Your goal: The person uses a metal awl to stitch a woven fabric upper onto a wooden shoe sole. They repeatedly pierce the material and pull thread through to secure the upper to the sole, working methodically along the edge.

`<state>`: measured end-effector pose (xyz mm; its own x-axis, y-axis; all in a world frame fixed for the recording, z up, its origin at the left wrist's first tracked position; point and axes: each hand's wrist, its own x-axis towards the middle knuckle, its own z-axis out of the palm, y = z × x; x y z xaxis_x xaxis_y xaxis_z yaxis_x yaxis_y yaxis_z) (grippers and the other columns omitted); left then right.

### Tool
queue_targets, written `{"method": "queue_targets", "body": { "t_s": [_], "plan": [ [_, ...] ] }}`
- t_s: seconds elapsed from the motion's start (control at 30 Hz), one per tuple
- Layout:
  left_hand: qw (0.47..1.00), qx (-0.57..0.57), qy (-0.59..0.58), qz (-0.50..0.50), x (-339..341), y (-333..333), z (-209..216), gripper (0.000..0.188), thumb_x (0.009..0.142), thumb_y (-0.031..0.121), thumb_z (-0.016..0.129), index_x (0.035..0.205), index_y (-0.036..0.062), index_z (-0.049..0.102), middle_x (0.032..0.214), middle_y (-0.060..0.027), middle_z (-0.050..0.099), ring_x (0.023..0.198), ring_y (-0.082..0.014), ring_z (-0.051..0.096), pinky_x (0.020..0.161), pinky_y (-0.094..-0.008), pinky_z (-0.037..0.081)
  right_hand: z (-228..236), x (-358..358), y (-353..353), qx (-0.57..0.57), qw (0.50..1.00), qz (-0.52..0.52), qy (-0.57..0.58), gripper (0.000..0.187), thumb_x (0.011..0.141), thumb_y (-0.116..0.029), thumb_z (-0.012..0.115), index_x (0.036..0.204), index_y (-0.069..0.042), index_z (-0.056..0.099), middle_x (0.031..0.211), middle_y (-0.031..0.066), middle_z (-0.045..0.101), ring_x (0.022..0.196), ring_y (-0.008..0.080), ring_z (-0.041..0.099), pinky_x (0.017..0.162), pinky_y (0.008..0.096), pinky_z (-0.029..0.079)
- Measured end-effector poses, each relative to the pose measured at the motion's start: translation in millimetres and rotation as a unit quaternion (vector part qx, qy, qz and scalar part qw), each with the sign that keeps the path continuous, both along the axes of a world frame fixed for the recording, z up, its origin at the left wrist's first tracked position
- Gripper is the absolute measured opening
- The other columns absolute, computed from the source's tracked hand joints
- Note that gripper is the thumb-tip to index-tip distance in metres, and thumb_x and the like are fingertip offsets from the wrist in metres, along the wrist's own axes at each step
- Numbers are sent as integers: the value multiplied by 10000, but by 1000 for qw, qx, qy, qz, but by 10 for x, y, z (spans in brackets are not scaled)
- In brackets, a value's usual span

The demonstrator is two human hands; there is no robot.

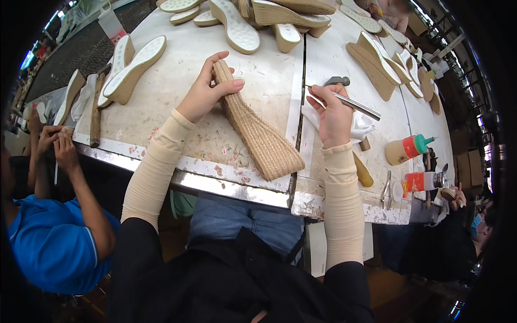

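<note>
My left hand (202, 94) grips a rope-covered wedge shoe sole (264, 142) by its thin toe end, thumb across the near face. The sole stands on its edge, its thick heel end pointing toward me at the table's front. In my right hand (335, 121) is a slim silver metal tool with a thin tip (358, 106), pinched between thumb and fingers and held apart from the sole. A hammer (336, 81) with a dark head lies just beyond that hand, and a white cloth (363, 126) is bunched beside it.
Wedge soles with white tops (235, 27) are heaped at the back; more lie left (137, 67) and right (377, 59). At right are a green-capped bottle (401, 151), a red-labelled bottle (423, 181) and tweezers (386, 188). Co-workers (54, 237) sit on both sides.
</note>
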<state>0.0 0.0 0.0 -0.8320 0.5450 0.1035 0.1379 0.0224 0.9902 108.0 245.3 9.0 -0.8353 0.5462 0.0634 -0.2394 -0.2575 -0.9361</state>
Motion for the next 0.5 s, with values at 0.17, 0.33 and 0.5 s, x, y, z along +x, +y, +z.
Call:
{"method": "queue_targets", "body": {
  "t_s": [0.17, 0.33, 0.5],
  "plan": [
    [999, -12, -34, -16, 65, -8, 240, 676, 879, 242, 640, 1459, 142, 307, 1308, -143, 506, 996, -187, 650, 839, -294, 532, 9, 0, 10, -4, 1000, -1, 5, 137, 828, -10, 675, 835, -81, 557, 866, 61, 657, 873, 183, 667, 777, 325, 548],
    [999, 21, 16, -21, 93, -12, 456, 670, 877, 223, 624, 1457, 119, 304, 1304, -144, 515, 999, -181, 649, 840, -292, 539, 10, 0, 13, 2, 1000, -10, 6, 135, 828, -11, 674, 837, -79, 557, 864, 66, 661, 861, 180, 672, 755, 311, 554],
    [997, 44, 57, -3, 110, -83, 610, 679, 873, 206, 625, 1458, 105, 297, 1316, -160, 505, 1018, -204, 643, 884, -311, 540, 18, -1, 3, 4, 1000, -25, 0, 133, 827, -4, 666, 839, -76, 555, 872, 85, 675, 838, 185, 680, 736, 308, 561]
  ]
}}
